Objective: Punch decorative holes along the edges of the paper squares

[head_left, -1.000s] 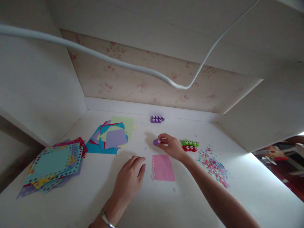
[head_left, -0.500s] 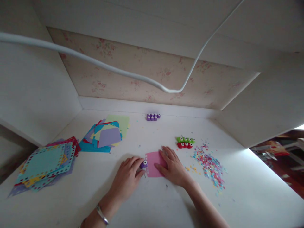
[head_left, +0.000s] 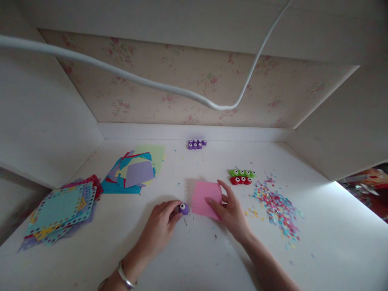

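My left hand (head_left: 163, 218), a bracelet on its wrist, pinches a small purple paper punch (head_left: 183, 209) on the white table. My right hand (head_left: 229, 208) grips a pink paper square (head_left: 203, 198) by its right side, thumb on top and fingers behind. The paper is tilted a little off the table. Its left edge lies just right of the punch, apart from it, and looks plain. My right fingers cover part of the paper's right edge.
Plain coloured sheets (head_left: 139, 173) and a pile of hole-edged sheets (head_left: 57, 206) lie left. Purple punches (head_left: 195, 144) stand at the back, green punches (head_left: 242, 173) and red punches (head_left: 241, 180) at right beside scattered confetti (head_left: 277, 206). A white cable (head_left: 145, 83) hangs across the view.
My right hand has lifted and turned the pink paper; the edge with punched holes no longer faces the purple punch. Paper and punch are now apart. My left hand still holds the punch.
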A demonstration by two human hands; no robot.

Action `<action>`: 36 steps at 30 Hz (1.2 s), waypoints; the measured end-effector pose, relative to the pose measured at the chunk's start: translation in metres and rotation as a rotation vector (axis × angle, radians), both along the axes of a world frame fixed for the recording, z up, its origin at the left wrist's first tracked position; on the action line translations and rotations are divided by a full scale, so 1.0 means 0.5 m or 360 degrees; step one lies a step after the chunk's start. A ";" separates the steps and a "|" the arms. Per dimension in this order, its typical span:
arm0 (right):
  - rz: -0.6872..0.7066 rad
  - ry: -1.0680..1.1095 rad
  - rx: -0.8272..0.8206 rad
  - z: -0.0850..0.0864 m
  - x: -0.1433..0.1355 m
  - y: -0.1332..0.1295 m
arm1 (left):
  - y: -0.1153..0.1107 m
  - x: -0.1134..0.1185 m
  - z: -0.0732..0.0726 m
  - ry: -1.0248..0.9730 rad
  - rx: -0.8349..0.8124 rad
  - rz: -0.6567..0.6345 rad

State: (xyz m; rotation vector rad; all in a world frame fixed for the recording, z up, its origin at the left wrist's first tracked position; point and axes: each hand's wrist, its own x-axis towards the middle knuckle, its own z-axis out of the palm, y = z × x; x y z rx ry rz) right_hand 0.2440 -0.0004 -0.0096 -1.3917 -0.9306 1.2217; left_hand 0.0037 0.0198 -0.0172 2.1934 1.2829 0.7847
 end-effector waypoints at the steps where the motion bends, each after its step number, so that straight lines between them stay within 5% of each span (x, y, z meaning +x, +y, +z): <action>1: 0.0009 0.0000 -0.0003 0.000 -0.003 -0.001 | 0.000 0.001 0.001 -0.0003 -0.0003 0.0004; 16: 0.0075 -0.0168 0.0008 -0.022 -0.014 0.001 | 0.002 0.001 0.004 0.0036 -0.0004 -0.0059; 20: 0.0135 -0.0639 0.0057 -0.017 -0.017 -0.003 | 0.002 0.002 0.001 0.0062 0.0072 -0.0129; 27: 0.0243 -0.1716 0.0595 0.000 0.007 -0.009 | 0.004 0.003 -0.008 0.0143 0.0130 -0.0229; 31: 0.0526 -0.1905 0.0680 -0.013 0.016 -0.007 | 0.005 0.001 -0.014 0.0155 0.0137 -0.0237; 36: 0.0569 -0.1945 0.0656 -0.020 0.009 -0.008 | 0.004 0.001 -0.014 0.0145 0.0138 -0.0255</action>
